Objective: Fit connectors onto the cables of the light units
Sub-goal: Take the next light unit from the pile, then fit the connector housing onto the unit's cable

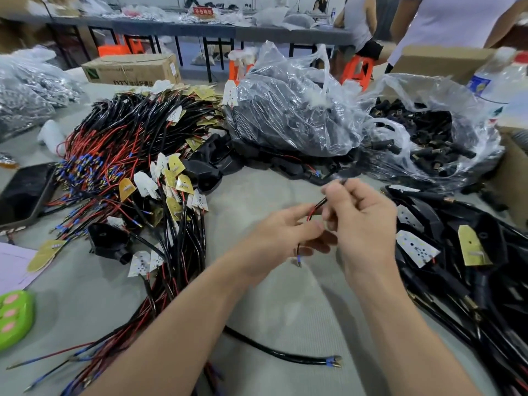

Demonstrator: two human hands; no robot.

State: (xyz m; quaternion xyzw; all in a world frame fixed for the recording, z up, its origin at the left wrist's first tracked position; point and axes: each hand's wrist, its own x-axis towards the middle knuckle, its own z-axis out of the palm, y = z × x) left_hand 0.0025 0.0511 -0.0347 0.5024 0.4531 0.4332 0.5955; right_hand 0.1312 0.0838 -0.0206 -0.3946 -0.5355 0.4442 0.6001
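Left grip [285,232] and right grip [363,224], each pinching one cable [317,207]: I should hold wires straight, seating connector [425,138] squarely.

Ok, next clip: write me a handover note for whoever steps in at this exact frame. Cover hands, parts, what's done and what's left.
Left hand: pinches the cable being worked on; its blue-tipped ends hang below the fingers.
Right hand: grips the same cable higher up. Too blurred to tell if a connector is on it.
Connectors: loose in the open plastic bag, far right.
Light units: a big tangle with bare cable ends, on the left of the table.
Right pile: units in black housings, probably finished.
Left to do: finish this cable, then work through the left tangle.
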